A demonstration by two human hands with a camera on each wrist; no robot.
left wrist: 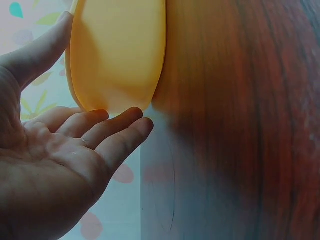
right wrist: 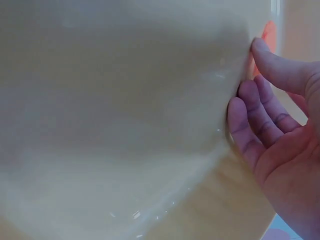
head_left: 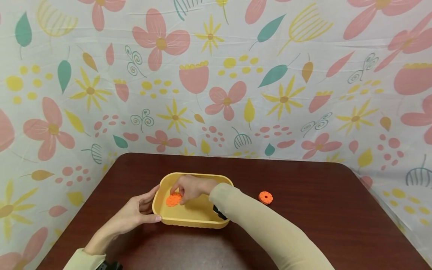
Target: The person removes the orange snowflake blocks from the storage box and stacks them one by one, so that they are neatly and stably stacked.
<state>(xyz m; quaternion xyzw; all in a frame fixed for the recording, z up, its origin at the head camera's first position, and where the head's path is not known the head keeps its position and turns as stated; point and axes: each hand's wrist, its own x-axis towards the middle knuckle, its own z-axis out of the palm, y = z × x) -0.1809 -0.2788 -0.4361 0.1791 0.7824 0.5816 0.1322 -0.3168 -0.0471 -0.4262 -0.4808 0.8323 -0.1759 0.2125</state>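
A shallow yellow basin (head_left: 194, 224) sits on the table. At its left end is my left hand (head_left: 132, 214), thumb on the near side and fingers towards the far side; in the left wrist view the fingers (left wrist: 122, 131) look fairly straight and touch the basin. Inside the basin my right hand (head_left: 193, 187) reaches down, pinching an orange notched disc (head_left: 173, 200) near the left end. The right wrist view shows the thumb against the disc (right wrist: 270, 37), with the other fingers curled; part of the disc is hidden by the hand.
Another orange notched disc (head_left: 265, 197) with a hole in its middle lies on the dark wooden table (head_left: 314, 210), right of the basin and beyond the right sleeve (head_left: 266, 225). A flower-patterned cloth (head_left: 219, 75) hangs behind the table.
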